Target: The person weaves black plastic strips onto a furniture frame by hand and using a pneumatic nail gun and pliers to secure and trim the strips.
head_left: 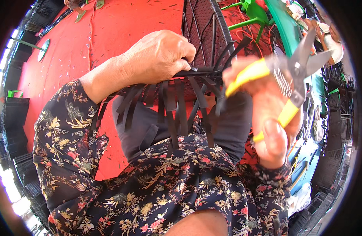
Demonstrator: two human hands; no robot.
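Note:
My left hand is closed at the near edge of a dark brown woven panel; a small shiny tip shows beside its thumb, and what the fingers grip is hidden. From that edge several loose flat black strips hang down over my lap. To the right, my right hand is wrapped round yellow-handled pruning shears. Their blades stand apart and point up and away from the panel. Motion blurs part of this hand and the handles.
Black scraps lie on the red floor. Beyond the panel stands a green plastic chair, with a green surface to its right. Another person is at the far right. Dark woven pieces are stacked along the left.

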